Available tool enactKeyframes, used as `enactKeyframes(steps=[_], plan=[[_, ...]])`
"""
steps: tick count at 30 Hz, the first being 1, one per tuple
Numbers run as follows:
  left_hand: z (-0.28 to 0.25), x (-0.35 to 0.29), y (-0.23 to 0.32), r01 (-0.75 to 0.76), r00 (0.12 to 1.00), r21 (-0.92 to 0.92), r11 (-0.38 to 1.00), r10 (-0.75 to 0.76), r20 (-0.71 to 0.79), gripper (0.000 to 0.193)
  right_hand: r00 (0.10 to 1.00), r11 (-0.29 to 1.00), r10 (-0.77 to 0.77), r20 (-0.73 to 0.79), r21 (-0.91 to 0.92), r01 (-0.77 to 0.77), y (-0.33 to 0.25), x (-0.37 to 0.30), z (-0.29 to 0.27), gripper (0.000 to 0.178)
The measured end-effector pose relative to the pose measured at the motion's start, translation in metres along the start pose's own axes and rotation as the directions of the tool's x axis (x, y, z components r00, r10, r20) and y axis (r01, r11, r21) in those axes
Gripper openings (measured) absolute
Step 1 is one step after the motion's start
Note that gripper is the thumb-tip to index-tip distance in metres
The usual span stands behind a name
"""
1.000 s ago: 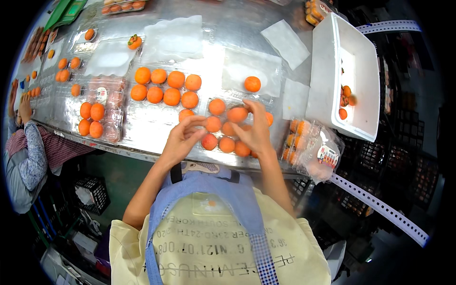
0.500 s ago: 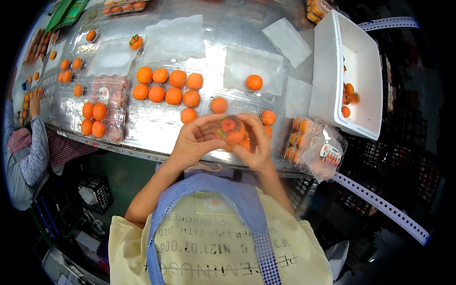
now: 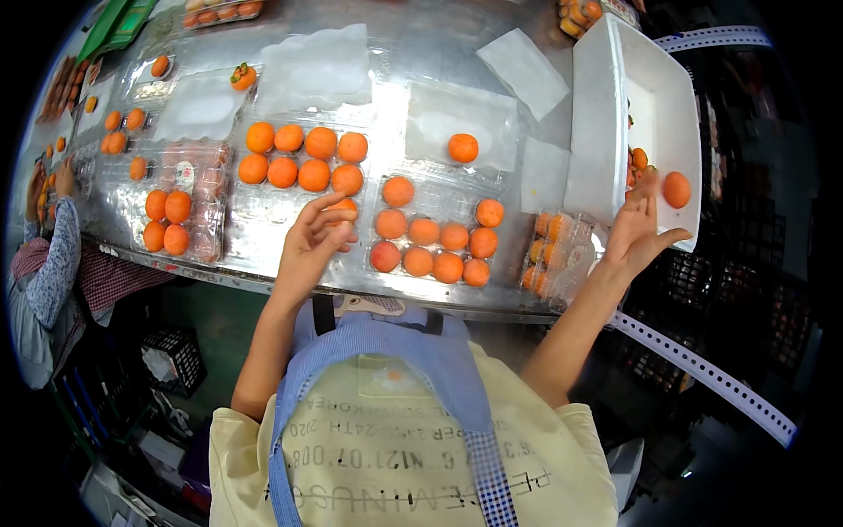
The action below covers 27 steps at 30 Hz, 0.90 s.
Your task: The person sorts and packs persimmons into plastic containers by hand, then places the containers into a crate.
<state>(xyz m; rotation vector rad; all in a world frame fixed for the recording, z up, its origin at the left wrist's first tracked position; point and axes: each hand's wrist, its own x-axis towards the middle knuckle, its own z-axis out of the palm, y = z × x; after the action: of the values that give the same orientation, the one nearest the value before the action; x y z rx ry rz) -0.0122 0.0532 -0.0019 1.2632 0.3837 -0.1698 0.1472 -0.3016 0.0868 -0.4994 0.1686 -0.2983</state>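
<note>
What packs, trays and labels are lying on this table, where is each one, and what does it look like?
Clear tray: centre, by left hand, rows of orange fruit.
Second clear tray: left of it, eight orange fruit.
Closed clear pack: far left, small label on top.
Sealed pack: table edge, near right hand.
White box: right, rectangular.

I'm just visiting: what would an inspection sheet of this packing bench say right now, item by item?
Surface: shiny metal table, crowded.
Job's things: clear tray with nine orange fruits; left tray with eight fruits; white crate at right.
Clutter: spare empty clear trays, filled pack at the table edge.
Hands: left hand on an orange fruit; right hand open beside a fruit at the crate.
Cables: nothing seen.
Surroundings: another person's sleeve far left, dark crates below.
</note>
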Motion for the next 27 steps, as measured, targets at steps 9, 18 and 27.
enactKeyframes(steps=[9, 18, 27], plan=[[-0.007, -0.003, -0.018, 0.055, 0.993, -0.082, 0.995, -0.063, -0.104, 0.031, 0.726, 0.045, 0.615, 0.308, -0.933, 0.357, 0.152, -0.063, -0.05, 0.042], [-0.004, -0.005, -0.03, 0.108, 0.992, -0.116, 0.987, -0.115, -0.053, 0.026, 0.419, -0.104, 0.731, 0.539, -0.518, 0.849, 0.196, -0.076, -0.051, 0.041], [0.0, 0.001, -0.033, 0.133, 0.991, -0.108, 0.985, -0.134, -0.001, 0.027, 0.552, -0.165, 0.713, 0.432, -0.663, 0.731, 0.188, -0.088, -0.046, 0.049]])
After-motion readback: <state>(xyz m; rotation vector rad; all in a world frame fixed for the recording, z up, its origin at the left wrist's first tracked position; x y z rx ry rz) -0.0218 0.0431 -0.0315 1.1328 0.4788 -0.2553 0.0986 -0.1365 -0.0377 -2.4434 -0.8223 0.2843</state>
